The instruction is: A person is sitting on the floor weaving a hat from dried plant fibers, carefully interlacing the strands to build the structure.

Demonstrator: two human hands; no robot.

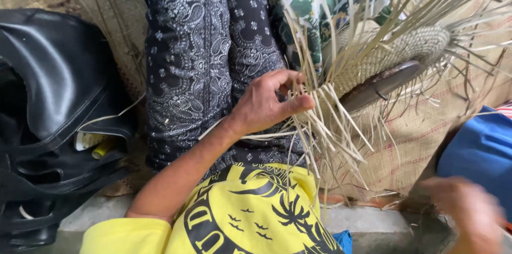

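Straw-coloured strips are fanning out from a half-woven piece that is lying across the person's lap, over the dark patterned cloth covering the legs. The left hand is gripping a bundle of these loose strips at the near edge of the weave, the fingers curled and pressed together around them and the thumb closing against the side. To do this step well, the person is probably best keeping the bundle pinched tight and flat, so the strips are not slipping or crossing while one is being picked out; that is a judgement from the grip alone. The right hand is hanging low at the lower right, apart from the weave and blurred, so whether its fingers are spread or closed cannot be told.

Long free strips are sticking up and outward toward the upper right, crowding the space above the woven band, and they are likely tangling with any strip being drawn through. A dark curved form is sitting under the woven band. A woven mat is lying beneath it all. A black bag is resting at the mat's left edge, and blue cloth is lying at the right. The yellow printed shirt is filling the bottom.
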